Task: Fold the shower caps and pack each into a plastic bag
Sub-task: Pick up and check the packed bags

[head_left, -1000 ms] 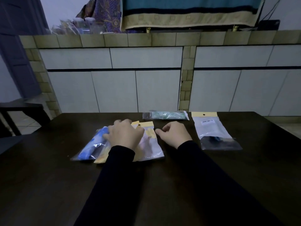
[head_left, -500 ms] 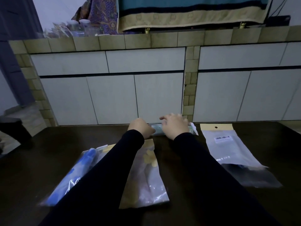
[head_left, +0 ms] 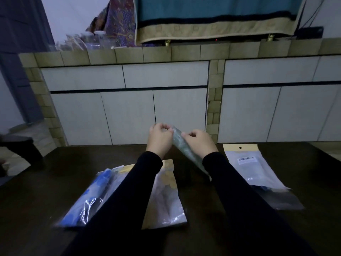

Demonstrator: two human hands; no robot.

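while both hands pinch its far end, left hand and right hand, the slim greenish plastic packet slants back toward the right forearm.

Table: dark wood, smooth, faint sheen. Packed bags: clear plastic film, glossy, crinkled highlights; yellowish paper-like header card on the right bag, with a printed label. Green pack, held up in both hands: glossy film, contents unclear. Sleeves: black matt cloth. Counter edge: matt tiles. Hanging cloth: woven, matt.
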